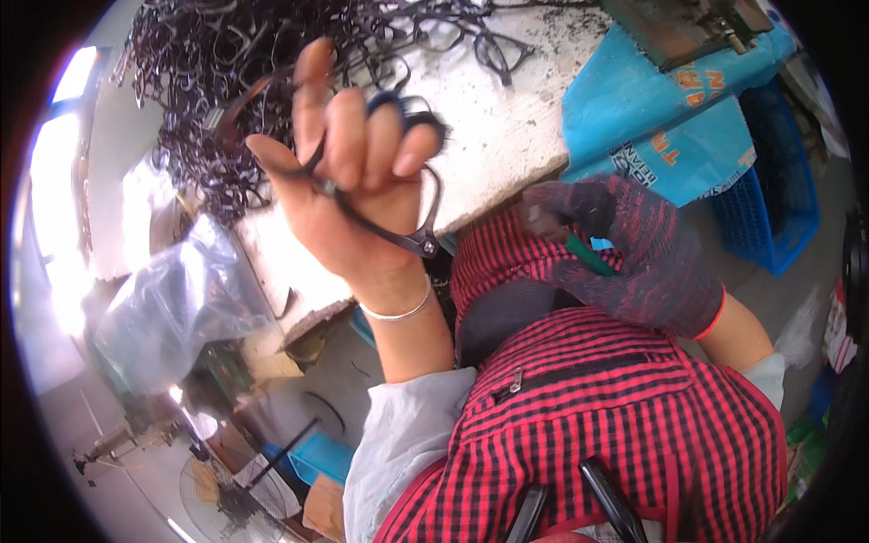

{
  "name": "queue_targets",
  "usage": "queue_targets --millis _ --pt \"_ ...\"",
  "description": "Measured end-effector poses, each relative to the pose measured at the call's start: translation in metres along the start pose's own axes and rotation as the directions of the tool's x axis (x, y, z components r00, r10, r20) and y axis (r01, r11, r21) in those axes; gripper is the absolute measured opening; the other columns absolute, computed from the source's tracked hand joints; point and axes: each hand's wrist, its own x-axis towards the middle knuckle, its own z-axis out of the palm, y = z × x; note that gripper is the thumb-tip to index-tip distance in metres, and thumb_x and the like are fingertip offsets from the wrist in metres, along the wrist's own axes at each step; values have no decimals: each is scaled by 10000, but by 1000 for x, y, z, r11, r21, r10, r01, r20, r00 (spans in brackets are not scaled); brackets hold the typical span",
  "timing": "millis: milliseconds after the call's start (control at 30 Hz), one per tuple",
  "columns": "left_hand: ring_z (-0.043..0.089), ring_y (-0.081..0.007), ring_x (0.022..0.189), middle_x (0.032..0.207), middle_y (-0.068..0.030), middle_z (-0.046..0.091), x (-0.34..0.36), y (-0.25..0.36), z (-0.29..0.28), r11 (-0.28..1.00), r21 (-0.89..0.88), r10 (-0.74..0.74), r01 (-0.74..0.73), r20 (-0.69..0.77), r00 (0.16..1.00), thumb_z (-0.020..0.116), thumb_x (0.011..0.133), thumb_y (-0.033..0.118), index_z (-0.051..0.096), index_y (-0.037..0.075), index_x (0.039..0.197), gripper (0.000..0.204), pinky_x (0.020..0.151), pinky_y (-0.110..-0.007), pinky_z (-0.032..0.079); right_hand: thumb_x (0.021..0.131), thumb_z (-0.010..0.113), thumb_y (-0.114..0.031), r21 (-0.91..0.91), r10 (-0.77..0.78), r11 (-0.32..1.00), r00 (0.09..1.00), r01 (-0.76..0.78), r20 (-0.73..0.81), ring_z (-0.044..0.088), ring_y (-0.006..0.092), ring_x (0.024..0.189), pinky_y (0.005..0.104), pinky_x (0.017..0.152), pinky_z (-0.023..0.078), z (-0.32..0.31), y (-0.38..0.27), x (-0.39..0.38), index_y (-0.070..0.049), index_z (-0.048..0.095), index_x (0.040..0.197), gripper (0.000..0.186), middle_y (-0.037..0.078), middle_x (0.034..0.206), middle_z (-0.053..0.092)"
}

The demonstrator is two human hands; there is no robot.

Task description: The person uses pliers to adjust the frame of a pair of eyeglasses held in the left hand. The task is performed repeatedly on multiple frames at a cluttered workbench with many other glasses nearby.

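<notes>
My bare left hand point(348, 195) is raised over the white worktable's front, index finger up and the other fingers curled, holding a black eyeglass frame point(389, 235). Another dark loop shows behind the fingertips, partly hidden. My right hand point(634, 253), in a dark red-flecked knit glove, is closed on a green-handled tool point(588, 258) just beyond the table's edge, right of the frame; the tool's working end is hard to make out. A tangled heap of black eyeglass frames point(217, 81) lies on the worktable point(489, 136) behind my left hand. My red checked apron point(634, 407) is below both hands.
At the right are blue printed plastic sheeting point(661, 90), a metal fixture point(688, 23) and a blue crate point(769, 235). At the left are a clear plastic bag point(181, 308), a fan point(222, 484) and a light blue bin point(321, 452) on the floor.
</notes>
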Motion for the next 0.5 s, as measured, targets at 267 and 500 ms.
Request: queue_targets --millis 267,500 --pt "295 -99 598 688 18 322 -4 -18 24 990 -50 -141 134 -211 967 316 1022 597 317 -54 1474 792 631 -278 307 790 700 -309 -615 -292 743 955 265 58 600 328 964 454 793 499 1 -15 16 -136 662 1187 435 113 1067 610" --pt "298 -100 595 690 19 331 -2 -20 29 981 -6 -190 195 -246 950 296 1024 600 325 -54 1468 792 620 -280 306 733 737 -281 -799 -336 547 940 249 63 585 328 983 469 780 485 -3 -20 19 -145 639 1221 517 106 1099 581"
